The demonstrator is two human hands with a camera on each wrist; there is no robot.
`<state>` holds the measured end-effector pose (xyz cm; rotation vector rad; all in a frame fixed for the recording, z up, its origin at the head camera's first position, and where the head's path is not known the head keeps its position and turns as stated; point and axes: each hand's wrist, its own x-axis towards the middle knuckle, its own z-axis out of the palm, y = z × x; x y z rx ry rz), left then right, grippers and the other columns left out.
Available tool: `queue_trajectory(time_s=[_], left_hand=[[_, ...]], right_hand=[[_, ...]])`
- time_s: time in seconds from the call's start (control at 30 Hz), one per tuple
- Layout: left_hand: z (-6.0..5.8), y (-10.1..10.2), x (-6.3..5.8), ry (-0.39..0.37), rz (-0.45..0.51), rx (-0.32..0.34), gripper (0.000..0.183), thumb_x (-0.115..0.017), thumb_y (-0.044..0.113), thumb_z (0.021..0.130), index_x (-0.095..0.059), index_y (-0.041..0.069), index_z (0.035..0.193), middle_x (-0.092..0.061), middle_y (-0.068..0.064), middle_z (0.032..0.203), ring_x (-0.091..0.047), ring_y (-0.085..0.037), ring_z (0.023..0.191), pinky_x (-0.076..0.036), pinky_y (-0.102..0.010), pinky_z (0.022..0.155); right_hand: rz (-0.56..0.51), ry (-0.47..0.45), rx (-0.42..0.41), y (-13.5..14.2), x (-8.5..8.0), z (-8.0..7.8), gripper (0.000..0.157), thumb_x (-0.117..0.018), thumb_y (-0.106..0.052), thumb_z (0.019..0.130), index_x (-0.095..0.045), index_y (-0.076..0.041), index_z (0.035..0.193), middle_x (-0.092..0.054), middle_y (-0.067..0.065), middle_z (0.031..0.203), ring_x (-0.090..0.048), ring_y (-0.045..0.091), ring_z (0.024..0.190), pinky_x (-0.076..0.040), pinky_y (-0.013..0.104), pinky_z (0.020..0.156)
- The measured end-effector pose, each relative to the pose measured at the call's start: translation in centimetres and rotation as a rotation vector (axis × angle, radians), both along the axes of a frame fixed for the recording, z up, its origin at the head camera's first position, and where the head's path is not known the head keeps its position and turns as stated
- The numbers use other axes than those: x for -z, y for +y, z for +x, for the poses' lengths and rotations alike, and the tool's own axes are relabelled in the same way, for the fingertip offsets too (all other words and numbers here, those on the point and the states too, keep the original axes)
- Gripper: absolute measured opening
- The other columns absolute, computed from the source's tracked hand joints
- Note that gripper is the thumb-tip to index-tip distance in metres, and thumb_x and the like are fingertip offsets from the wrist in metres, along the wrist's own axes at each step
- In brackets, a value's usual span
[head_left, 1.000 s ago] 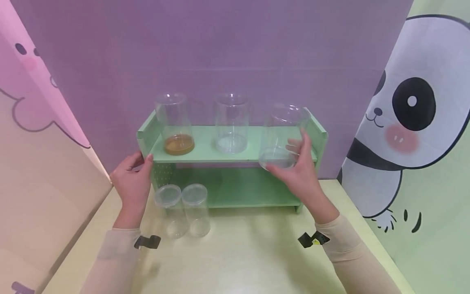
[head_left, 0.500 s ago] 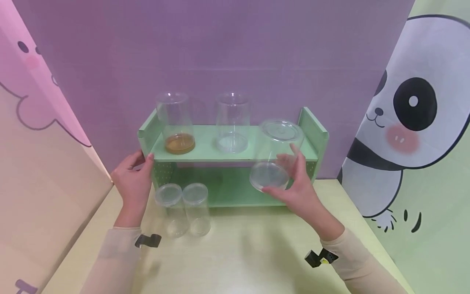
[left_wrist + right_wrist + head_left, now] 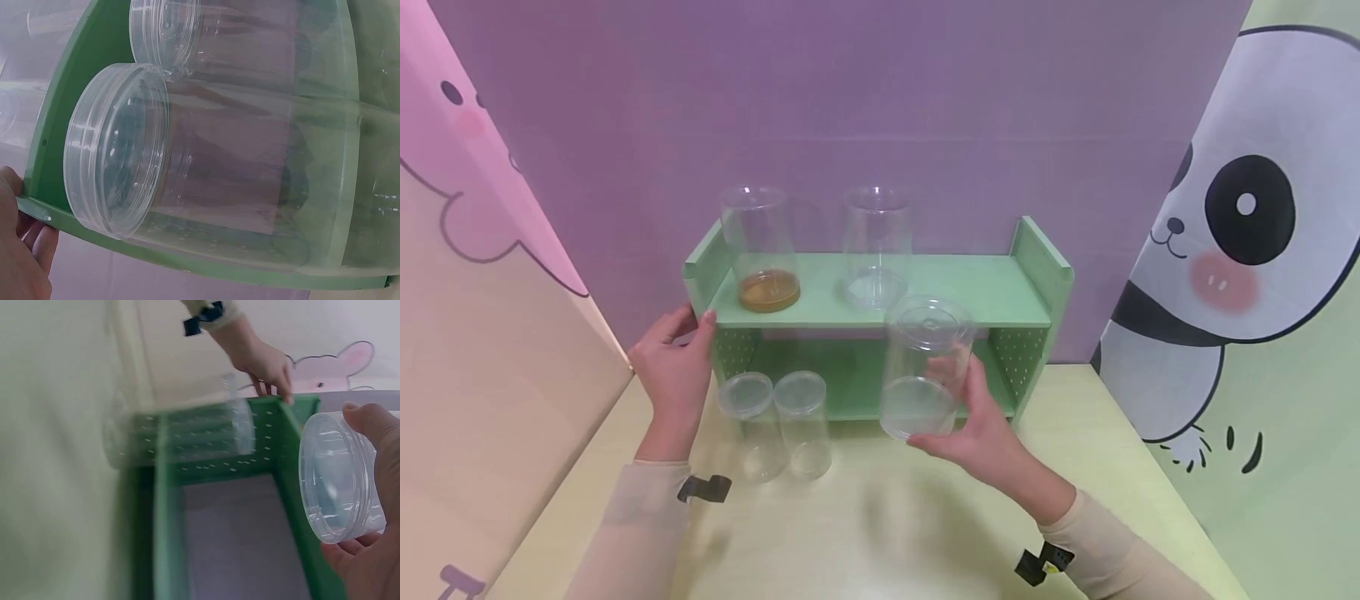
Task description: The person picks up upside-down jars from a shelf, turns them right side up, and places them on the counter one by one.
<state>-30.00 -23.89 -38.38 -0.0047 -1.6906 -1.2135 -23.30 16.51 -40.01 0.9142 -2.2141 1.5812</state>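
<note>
My right hand (image 3: 981, 437) holds a clear plastic jar (image 3: 925, 367) in front of the shelf, thumb on one side and fingers on the other. Its ringed lid (image 3: 331, 478) faces down. My left hand (image 3: 673, 354) grips the left side panel of the green two-tier shelf (image 3: 820, 317), with fingertips round its edge in the left wrist view. On the upper tier stand a jar with a brown lid at its base (image 3: 767, 292) and another clear jar (image 3: 876, 250). Two lidded clear jars (image 3: 760, 442) (image 3: 808, 425) stand on the table, before the shelf's left part.
The pale table (image 3: 880, 533) extends in front of the shelf. Behind rises a purple backdrop (image 3: 880, 100). Side panels flank the table, with a panda picture (image 3: 1247, 217) on the right and a pink figure (image 3: 490, 183) on the left.
My right hand has carried the jar off the right end of the upper tier, forward, down and leftward. The left hand stays on the side panel.
</note>
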Motion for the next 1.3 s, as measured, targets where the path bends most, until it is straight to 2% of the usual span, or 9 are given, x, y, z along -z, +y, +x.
queue_trajectory(time_s=[0.3, 0.57, 0.9, 1.03, 1.1, 1.2, 1.27, 1.3], left_hand=[[0.2, 0.1, -0.1, -0.017, 0.008, -0.005, 0.019, -0.082, 0.008, 0.099, -0.086, 0.005, 0.118, -0.082, -0.018, 0.103, -0.069, 0.006, 0.086, -0.058, -0.007, 0.079], [0.3, 0.1, -0.2, -0.028, 0.033, 0.007, 0.02, -0.085, 0.008, 0.099, -0.085, 0.003, 0.118, -0.082, -0.017, 0.103, -0.069, 0.004, 0.086, -0.057, -0.005, 0.077], [0.7, 0.1, -0.6, -0.116, 0.059, 0.032, 0.025, -0.083, 0.017, 0.102, -0.084, 0.006, 0.124, -0.081, -0.018, 0.111, -0.071, 0.002, 0.09, -0.059, -0.009, 0.075], [1.3, 0.1, -0.9, -0.162, 0.081, 0.055, 0.034, -0.081, 0.018, 0.103, -0.078, 0.004, 0.134, -0.078, -0.012, 0.123, -0.071, -0.002, 0.102, -0.061, -0.014, 0.086], [2.0, 0.7, -1.1, -0.131, 0.112, 0.062, 0.038, -0.082, 0.014, 0.102, -0.073, 0.003, 0.137, -0.073, -0.005, 0.127, -0.068, -0.006, 0.11, -0.059, -0.017, 0.094], [3.4, 2.6, -1.8, 0.005, 0.161, 0.096, 0.038, -0.082, 0.005, 0.097, -0.069, -0.001, 0.133, -0.065, 0.002, 0.123, -0.064, -0.013, 0.114, -0.055, -0.025, 0.097], [4.4, 4.2, -2.3, 0.089, 0.139, 0.171, 0.034, -0.081, 0.0, 0.095, -0.067, -0.006, 0.125, -0.065, 0.001, 0.115, -0.064, -0.016, 0.109, -0.054, -0.027, 0.092], [4.8, 5.1, -2.6, 0.11, 0.103, 0.229, 0.032, -0.081, -0.002, 0.095, -0.066, -0.008, 0.122, -0.067, -0.002, 0.112, -0.065, -0.018, 0.106, -0.055, -0.027, 0.089]], right_hand=[[-0.013, -0.082, -0.048, -0.9, 3.9, 0.0, 0.13, -0.103, -0.006, 0.075, -0.019, -0.025, 0.174, -0.055, 0.009, 0.158, -0.057, 0.034, 0.146, -0.05, 0.059, 0.116], [-0.03, -0.139, -0.079, -1.0, 6.4, -0.3, 0.126, -0.103, -0.01, 0.075, -0.024, -0.03, 0.172, -0.057, 0.007, 0.157, -0.058, 0.035, 0.144, -0.042, 0.069, 0.118], [-0.014, -0.171, -0.089, -1.4, 7.5, 0.0, 0.125, -0.104, -0.013, 0.075, -0.026, -0.029, 0.172, -0.057, 0.01, 0.159, -0.055, 0.04, 0.147, -0.037, 0.074, 0.119], [0.007, -0.19, -0.085, -1.4, 7.7, 0.1, 0.128, -0.104, -0.015, 0.076, -0.022, -0.028, 0.174, -0.056, 0.012, 0.16, -0.053, 0.041, 0.149, -0.037, 0.076, 0.12], [0.013, -0.21, -0.083, -1.3, 8.0, 0.2, 0.13, -0.104, -0.016, 0.075, -0.02, -0.03, 0.174, -0.056, 0.011, 0.161, -0.053, 0.04, 0.149, -0.037, 0.076, 0.12], [0.017, -0.215, -0.092, -1.2, 8.2, 0.3, 0.13, -0.104, -0.017, 0.076, -0.02, -0.03, 0.174, -0.056, 0.01, 0.16, -0.053, 0.04, 0.148, -0.038, 0.074, 0.119], [0.01, -0.204, -0.112, -1.2, 8.2, 0.3, 0.127, -0.104, -0.017, 0.077, -0.022, -0.03, 0.173, -0.056, 0.01, 0.16, -0.053, 0.041, 0.148, -0.039, 0.073, 0.119], [0.009, -0.195, -0.12, -1.3, 8.2, 0.3, 0.127, -0.104, -0.017, 0.077, -0.023, -0.029, 0.173, -0.055, 0.011, 0.16, -0.053, 0.042, 0.148, -0.039, 0.073, 0.119]])
